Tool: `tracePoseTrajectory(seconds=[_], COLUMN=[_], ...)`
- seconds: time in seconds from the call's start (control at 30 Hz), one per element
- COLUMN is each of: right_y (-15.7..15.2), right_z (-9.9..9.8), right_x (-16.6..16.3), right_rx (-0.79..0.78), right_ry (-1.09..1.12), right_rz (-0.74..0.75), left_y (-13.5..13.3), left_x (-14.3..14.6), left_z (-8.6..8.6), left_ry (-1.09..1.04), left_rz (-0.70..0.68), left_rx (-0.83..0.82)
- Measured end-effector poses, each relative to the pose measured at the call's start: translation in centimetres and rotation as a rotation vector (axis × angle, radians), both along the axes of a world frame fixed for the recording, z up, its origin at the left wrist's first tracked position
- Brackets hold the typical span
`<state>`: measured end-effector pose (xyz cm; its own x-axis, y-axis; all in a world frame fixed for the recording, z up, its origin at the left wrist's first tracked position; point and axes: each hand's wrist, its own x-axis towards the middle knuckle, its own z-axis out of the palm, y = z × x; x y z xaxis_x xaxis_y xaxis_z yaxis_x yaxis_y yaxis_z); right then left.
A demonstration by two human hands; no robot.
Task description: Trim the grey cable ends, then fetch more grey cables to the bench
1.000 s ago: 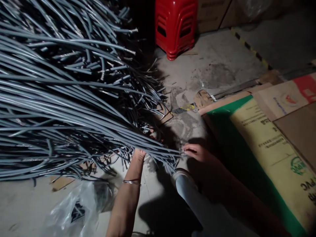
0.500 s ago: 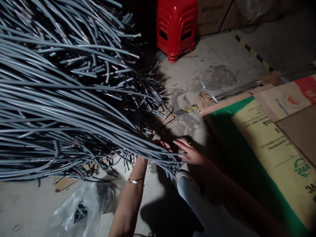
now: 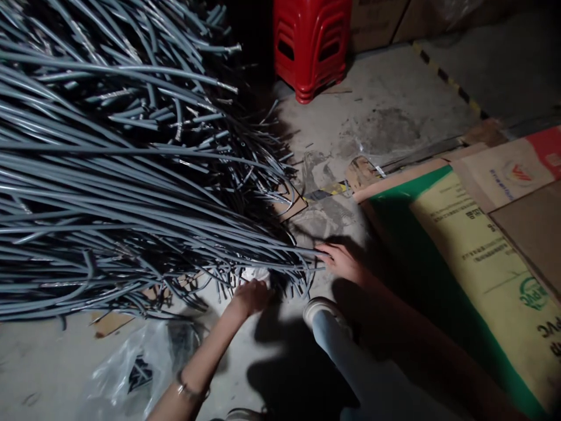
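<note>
A big heap of long grey cables (image 3: 114, 175) fills the left half of the view, their cut ends fanning out toward me. My left hand (image 3: 252, 295) is low under those ends, fingers curled around something white I cannot make out. A thin bracelet sits on that wrist. My right hand (image 3: 339, 260) rests at the tips of the lowest cables, fingers pinched on the ends of a few grey cables (image 3: 307, 257). My leg in light jeans and a pale shoe (image 3: 322, 310) lies between the two arms.
A red plastic stool (image 3: 312, 44) stands at the back. Flattened cardboard with a green and yellow printed sheet (image 3: 473, 245) covers the floor on the right. A crumpled clear plastic bag (image 3: 131, 368) lies at the lower left. Bare concrete floor (image 3: 372, 117) shows in the middle.
My left hand has dropped out from among the cable ends and drawn back toward me, now closed below them. My right hand closed from spread fingers onto the cable tips.
</note>
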<state>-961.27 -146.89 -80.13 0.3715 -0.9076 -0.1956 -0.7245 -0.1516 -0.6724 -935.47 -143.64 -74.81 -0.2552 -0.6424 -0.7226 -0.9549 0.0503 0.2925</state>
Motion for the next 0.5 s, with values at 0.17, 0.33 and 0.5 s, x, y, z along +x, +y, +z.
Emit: tracePoseTrajectory(seconds=[0.17, 0.33, 0.5], right_y=[1.5, 4.9, 7.7], right_z=[3.7, 10.3, 12.9], right_x=[-1.7, -3.3, -4.4], right_rx=[-0.038, 0.015, -0.424], right_ry=[0.024, 0.106, 0.183], right_rz=[-0.015, 0.059, 0.281], left_y=[1.3, 0.1, 1.4], left_x=[-2.7, -7.1, -7.7], left_z=[6.0, 6.1, 6.9], left_ry=[0.336, 0.296, 0.426], left_rz=[-0.38, -0.519, -0.503], left_rx=[-0.523, -0.858, -0.794])
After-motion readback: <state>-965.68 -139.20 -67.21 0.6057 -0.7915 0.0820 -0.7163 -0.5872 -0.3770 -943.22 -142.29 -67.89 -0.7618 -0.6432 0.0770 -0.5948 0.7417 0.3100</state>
